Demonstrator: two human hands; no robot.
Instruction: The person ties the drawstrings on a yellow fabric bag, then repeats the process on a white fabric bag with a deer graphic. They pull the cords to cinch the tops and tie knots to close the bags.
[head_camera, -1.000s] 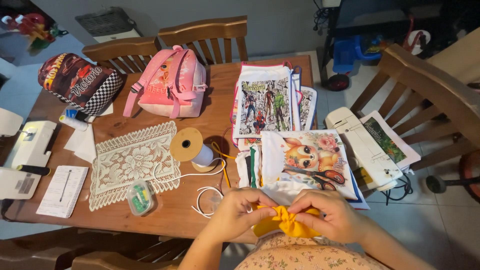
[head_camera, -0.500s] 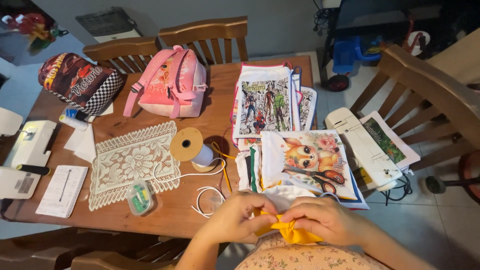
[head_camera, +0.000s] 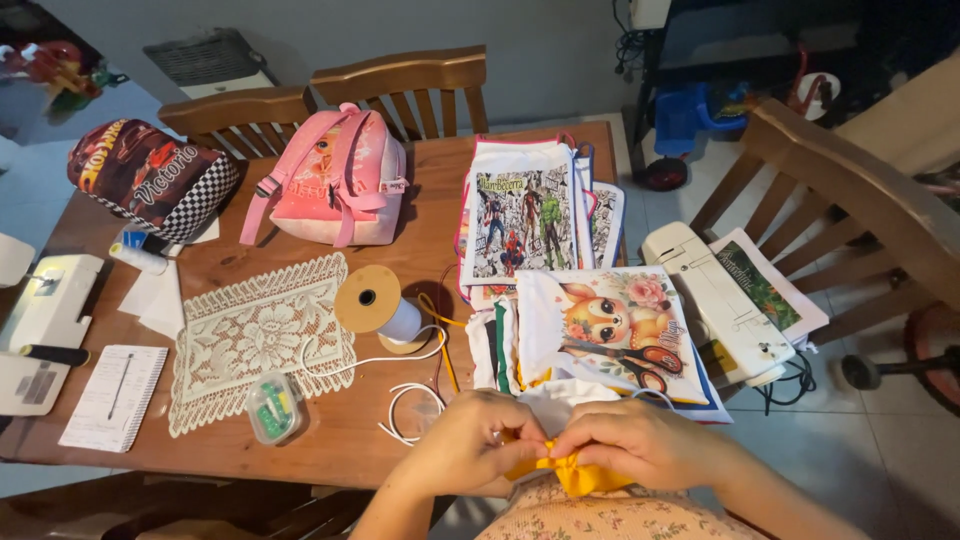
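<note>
Hands together at the near edge of the wooden table, both pinched on a bunched piece of yellow cloth. Left hand gripping the cloth's left end with thumb and fingertips; right hand closed over its right end, knuckles up. Cloth gathered into folds between them, hanging just past the table edge above a floral-print lap.

On the table, just beyond the hands: loops of white cord trailing from a spool with a brown disc end. Left of the spool, a cream lace mat, with a small clear plastic box of green bits at its near corner. Further left, a notepad with a pen on it, and a white machine at the table's left edge.

Right of the spool, a stack of printed fabric bags, scissors lying on top; beyond it, a second stack with cartoon figures. At the far side of the table, a pink backpack and a dark checkered bag. Off the table's right edge, a white device on a chair seat.
</note>
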